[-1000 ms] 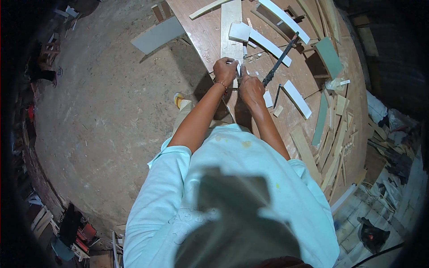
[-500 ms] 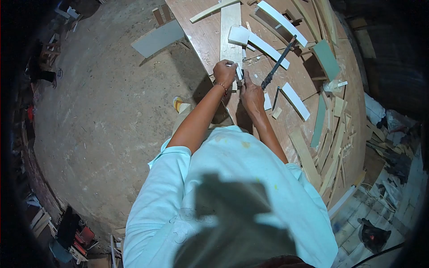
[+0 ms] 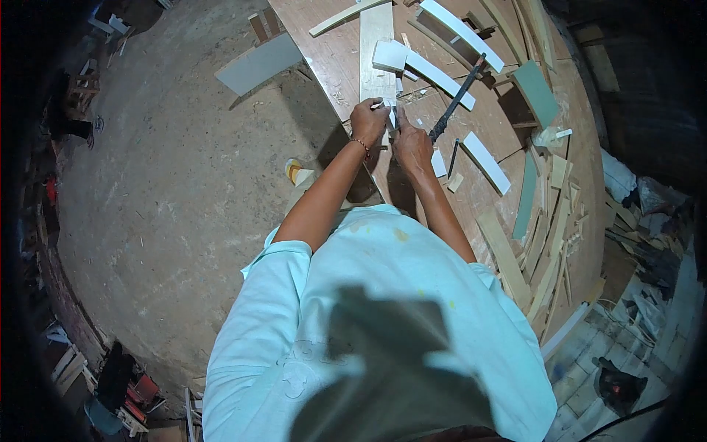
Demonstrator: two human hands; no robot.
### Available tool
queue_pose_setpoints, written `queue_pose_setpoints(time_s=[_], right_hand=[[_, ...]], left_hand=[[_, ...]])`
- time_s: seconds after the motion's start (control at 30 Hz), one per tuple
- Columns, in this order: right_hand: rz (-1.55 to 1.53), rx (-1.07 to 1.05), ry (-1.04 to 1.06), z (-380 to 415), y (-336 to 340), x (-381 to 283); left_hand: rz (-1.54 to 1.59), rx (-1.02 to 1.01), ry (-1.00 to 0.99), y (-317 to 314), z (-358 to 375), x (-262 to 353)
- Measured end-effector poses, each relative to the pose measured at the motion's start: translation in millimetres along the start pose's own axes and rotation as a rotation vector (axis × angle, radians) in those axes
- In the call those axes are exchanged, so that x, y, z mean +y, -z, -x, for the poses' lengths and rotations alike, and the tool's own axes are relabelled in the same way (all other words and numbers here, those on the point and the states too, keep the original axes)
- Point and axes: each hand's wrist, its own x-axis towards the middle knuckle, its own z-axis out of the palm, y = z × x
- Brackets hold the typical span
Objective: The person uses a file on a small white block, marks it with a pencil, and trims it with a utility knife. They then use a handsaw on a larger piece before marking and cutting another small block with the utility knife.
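My left hand [image 3: 367,120] is closed around a small white strip [image 3: 391,116], close to the near edge of the workbench. Beside it, my right hand [image 3: 413,147] is curled with its forefinger pointing forward along a thin dark object, mostly hidden under the fingers; its kind I cannot make out. Both hands are over the near end of a long pale wooden board [image 3: 376,51]. Farther up that board lies a white block [image 3: 389,55], touching a curved white strip [image 3: 438,79].
The wooden workbench [image 3: 335,62] also carries a dark wrapped bar [image 3: 451,110], a white rectangular piece [image 3: 486,163], a dark pencil-like stick [image 3: 453,158], a green panel [image 3: 536,94] and several wood offcuts [image 3: 504,254]. A grey panel [image 3: 259,63] stands left of the bench over the floor.
Both hands remain at the same spot on the board, with the right hand shifted slightly toward the left. The view has moved a little; the pieces on the bench lie as before.
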Motion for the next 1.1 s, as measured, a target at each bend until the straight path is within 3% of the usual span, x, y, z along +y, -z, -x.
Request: queue_pose_setpoints(time_s=[0.47, 1.1], right_hand=[[0.009, -0.034, -0.013, -5, -3, -2], [0.135, -0.107, 0.009, -11, 10, -8]], left_hand=[[0.105, -0.082, 0.060, 4, 6, 10], [0.056, 0.018, 0.148, 4, 13, 30]])
